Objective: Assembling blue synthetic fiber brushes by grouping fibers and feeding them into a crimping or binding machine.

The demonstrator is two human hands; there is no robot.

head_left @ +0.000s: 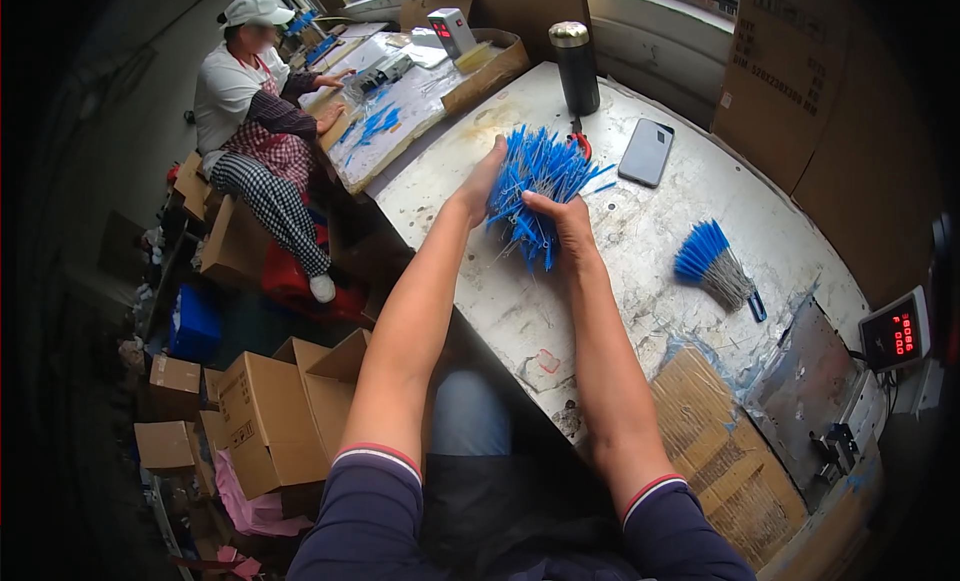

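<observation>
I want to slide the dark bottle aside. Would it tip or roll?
The dark bottle stands upright, tall and narrow, so a high push would probably tip it. Being cylindrical, it would likely roll once down. The tabletop looks rough, so sliding may catch.

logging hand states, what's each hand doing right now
left hand: closed on the bundle of thin blue plastic sticks
right hand: closed on the same bundle

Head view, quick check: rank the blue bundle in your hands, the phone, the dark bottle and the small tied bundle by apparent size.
1. Blue bundle, held between left hand and right hand.
2-4. Dark bottle, small tied bundle and phone look alike; fisheye bending makes ranking unsure.
</observation>
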